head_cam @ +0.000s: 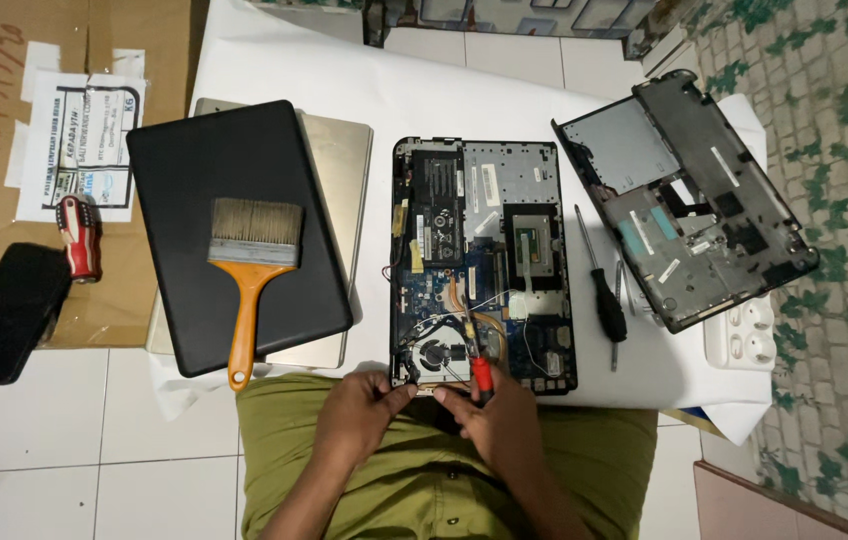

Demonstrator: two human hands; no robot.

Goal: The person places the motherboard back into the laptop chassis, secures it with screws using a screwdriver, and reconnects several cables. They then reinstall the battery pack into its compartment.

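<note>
Both hands at the near edge of an opened laptop base (pixel 484 265), which lies centred on the white-covered table (pixel 284 60).

Left hand (pixel 364 408) reaches in from below, wrist bent, fingertips pinched at the base's near-left corner beside the fan; what they pinch is too small to tell. Right hand (pixel 499 420) is curled closed around a red-handled screwdriver (pixel 482 372), tip down on the board near the fan. Cardboard box (pixel 54 120) at left carries a white rectangular paper label with dark print, plus red handwriting along its edge. A paintbrush (pixel 249 270) lies on a black closed laptop (pixel 234 230); the removed bottom cover (pixel 689 200) sits tilted at right, with a black screwdriver (pixel 604 290) between it and the base.
</note>
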